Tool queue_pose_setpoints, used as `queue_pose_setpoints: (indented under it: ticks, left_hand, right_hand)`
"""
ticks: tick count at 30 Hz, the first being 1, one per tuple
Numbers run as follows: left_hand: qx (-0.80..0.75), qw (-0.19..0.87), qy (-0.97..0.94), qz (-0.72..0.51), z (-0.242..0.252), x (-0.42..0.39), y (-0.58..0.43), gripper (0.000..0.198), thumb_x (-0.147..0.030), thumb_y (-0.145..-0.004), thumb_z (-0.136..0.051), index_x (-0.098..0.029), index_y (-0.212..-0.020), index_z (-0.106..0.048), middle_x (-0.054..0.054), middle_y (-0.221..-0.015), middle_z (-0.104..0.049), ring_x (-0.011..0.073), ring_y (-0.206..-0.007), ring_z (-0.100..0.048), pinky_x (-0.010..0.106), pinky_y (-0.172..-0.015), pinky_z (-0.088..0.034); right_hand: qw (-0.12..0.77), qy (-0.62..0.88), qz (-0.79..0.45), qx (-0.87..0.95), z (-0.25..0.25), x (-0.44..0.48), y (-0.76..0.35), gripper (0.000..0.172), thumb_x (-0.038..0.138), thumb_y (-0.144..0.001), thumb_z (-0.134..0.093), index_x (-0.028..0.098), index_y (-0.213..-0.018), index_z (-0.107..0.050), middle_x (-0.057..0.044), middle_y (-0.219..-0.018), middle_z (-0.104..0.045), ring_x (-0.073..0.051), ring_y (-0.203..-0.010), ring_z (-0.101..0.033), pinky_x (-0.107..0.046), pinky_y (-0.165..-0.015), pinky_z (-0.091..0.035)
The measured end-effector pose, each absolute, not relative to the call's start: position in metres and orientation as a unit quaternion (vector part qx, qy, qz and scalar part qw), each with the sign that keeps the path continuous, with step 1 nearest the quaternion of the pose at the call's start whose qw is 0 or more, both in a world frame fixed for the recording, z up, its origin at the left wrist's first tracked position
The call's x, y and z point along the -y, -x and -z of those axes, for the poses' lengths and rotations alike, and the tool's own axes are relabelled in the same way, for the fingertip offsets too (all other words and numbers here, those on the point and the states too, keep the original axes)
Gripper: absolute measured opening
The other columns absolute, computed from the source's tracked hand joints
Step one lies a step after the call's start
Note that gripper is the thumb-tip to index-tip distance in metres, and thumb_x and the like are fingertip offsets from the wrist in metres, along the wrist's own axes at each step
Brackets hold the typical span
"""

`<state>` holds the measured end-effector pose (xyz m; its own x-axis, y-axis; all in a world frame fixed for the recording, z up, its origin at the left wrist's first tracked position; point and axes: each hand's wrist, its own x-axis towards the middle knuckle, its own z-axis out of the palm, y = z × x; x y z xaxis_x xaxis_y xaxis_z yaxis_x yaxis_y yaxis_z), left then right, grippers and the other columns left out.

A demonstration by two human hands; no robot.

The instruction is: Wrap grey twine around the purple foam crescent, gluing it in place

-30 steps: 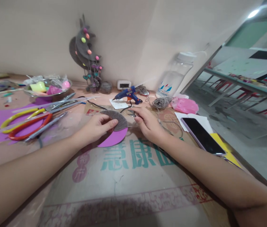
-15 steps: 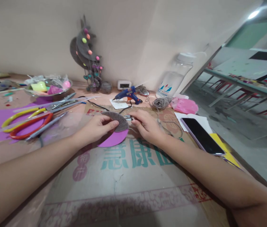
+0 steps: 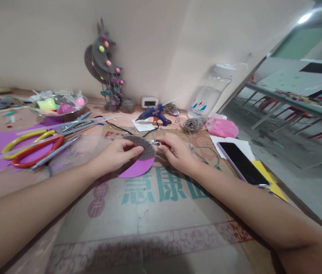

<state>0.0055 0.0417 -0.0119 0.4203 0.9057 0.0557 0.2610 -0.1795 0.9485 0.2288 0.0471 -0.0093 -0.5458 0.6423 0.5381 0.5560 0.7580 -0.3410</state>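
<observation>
Scissors (image 3: 51, 133) lie at your left; your left hand (image 3: 118, 152) pinches the purple disc (image 3: 136, 169) over the cardboard (image 3: 161, 224), grey yarn (image 3: 146, 149) covering its upper part; by its right edge is a small metal tool (image 3: 155, 142), clasped in your right hand (image 3: 176, 150).

Two hands (image 3: 117, 155) (image 3: 176, 153), one grey-and-purple piece (image 3: 147, 150), one glue gun (image 3: 153, 113), one bottle (image 3: 210, 91), one phone (image 3: 243, 163)
</observation>
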Motion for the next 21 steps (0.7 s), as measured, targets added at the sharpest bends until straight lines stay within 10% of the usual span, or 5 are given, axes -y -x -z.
queue_pose_setpoints:
  ticks: [21]
  left_hand:
    - [-0.423,0.483,-0.693,-0.328,0.0099,-0.0411,-0.0059,0.033,-0.045,-0.076,-0.059,-0.014,-0.081,-0.07,0.005,-0.076,-0.069,0.0144,-0.063,-0.058,0.025,-0.059,-0.045]
  right_hand:
    - [0.33,0.325,-0.072,0.883,0.0099,-0.0481,-0.2298,0.024,0.031,-0.093,-0.041,0.017,-0.104,-0.059,-0.009,-0.096,-0.066,-0.021,-0.091,-0.058,-0.037,-0.082,-0.045]
